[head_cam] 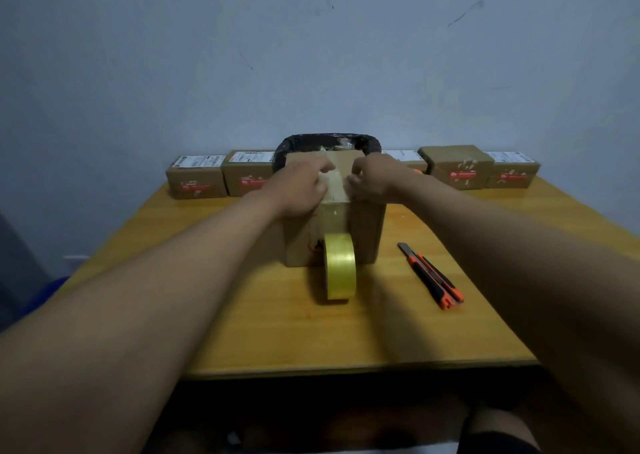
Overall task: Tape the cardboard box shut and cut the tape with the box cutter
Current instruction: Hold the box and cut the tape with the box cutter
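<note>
A brown cardboard box point(367, 231) stands in the middle of the wooden table. A strip of clear tape runs from its top down the front face to a yellowish tape roll point(341, 268) standing on edge against the box. My left hand point(301, 185) and my right hand point(372, 179) press on the box top, one on each side of the strip, fingers curled down. An orange and black box cutter point(433, 275) lies on the table to the right of the roll, untouched.
Several small cardboard boxes point(195, 181) with labels line the table's far edge against the wall. A bin lined with a black bag point(325, 141) stands behind the main box. The table's front edge point(346, 367) is near me.
</note>
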